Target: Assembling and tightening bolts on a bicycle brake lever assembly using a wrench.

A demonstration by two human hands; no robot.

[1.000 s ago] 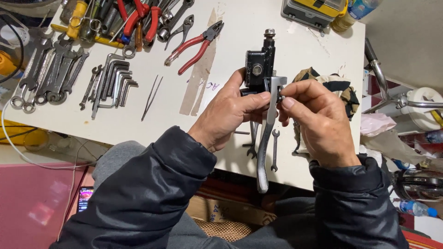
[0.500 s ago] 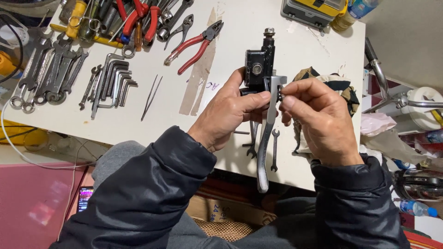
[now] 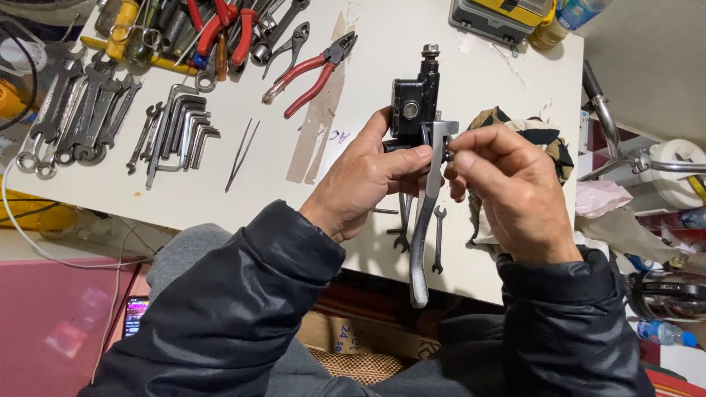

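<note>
Above the white desk point(image 3: 220, 198), the left hand point(image 3: 368, 180) grips a black brake-lever housing point(image 3: 409, 110), thumb and fingers clamped around its lower end. A silver lever point(image 3: 423, 235) hangs down from the housing past the desk's near edge. The right hand point(image 3: 507, 191) pinches a small dark part point(image 3: 448, 156) (too small to identify) against the lever's pivot. Red-handled pliers point(image 3: 312, 70), a row of hex keys point(image 3: 180, 132) and spanners point(image 3: 73, 117) lie well apart to the left.
</note>
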